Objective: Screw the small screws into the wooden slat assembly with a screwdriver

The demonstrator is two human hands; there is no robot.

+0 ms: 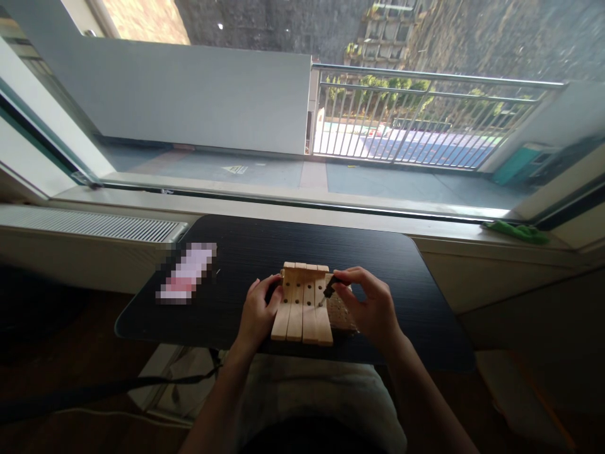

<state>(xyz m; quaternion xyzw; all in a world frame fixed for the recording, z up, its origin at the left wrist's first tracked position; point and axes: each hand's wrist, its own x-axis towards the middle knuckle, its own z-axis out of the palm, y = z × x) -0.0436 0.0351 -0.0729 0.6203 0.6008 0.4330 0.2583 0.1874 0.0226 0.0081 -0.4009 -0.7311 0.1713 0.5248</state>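
Note:
A small assembly of several pale wooden slats (302,304) with drilled holes lies on a black table (265,252), near its front edge. My left hand (258,312) grips the slats' left side, fingers curled around the edge. My right hand (371,302) pinches a small dark tool (329,287), its tip touching the rightmost slat. A perforated wooden board (341,313) lies partly under my right hand, beside the slats.
A blurred pink and white object (186,272) lies on the table's left part. Behind the table run a window sill and a radiator grille (94,224). A green cloth (517,231) rests on the sill at right. Beyond the glass is a balcony railing (425,120).

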